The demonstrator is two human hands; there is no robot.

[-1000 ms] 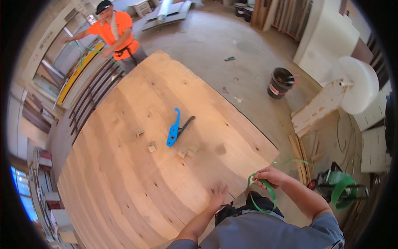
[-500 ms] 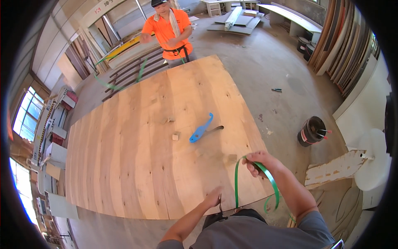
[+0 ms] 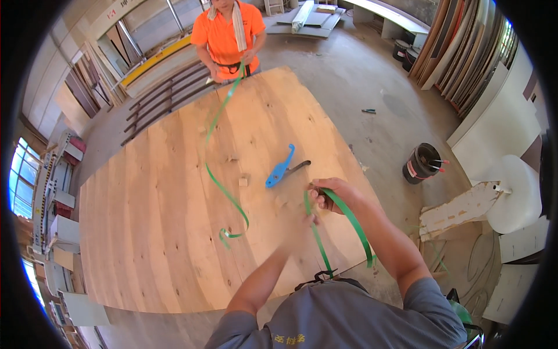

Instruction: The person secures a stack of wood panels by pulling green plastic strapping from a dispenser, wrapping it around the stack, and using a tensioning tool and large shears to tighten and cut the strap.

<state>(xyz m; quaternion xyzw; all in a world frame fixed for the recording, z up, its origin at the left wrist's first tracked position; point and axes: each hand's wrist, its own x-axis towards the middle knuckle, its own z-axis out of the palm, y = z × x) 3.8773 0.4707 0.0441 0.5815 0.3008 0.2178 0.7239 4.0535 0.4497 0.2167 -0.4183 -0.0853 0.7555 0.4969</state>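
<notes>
My right hand (image 3: 332,195) is closed around a green plastic strapping band (image 3: 356,228) above the near right part of a large plywood sheet (image 3: 157,232). One stretch of the band hangs toward my waist, while another loops past my forearm. Close beside the hanging stretch is my left hand (image 3: 302,228), its fingers smeared by motion, so its grip cannot be made out. Farther in lies a blue-handled strapping tool (image 3: 281,171) with a dark lever. Another green strap (image 3: 246,212) trails across the sheet from the co-worker's side, its near end curled.
A person in an orange shirt (image 3: 229,35) stands at the far edge, a hand at the strap. Small wooden blocks (image 3: 243,182) lie on the plywood. On the floor at right are a black bucket (image 3: 421,163) and pliers (image 3: 368,110). Upright boards (image 3: 459,64) lean at the far right.
The far strap, in the air before, now stretches over the plywood. Both my hands have moved farther in over the sheet, the left one up toward the right. The co-worker's arms have come down.
</notes>
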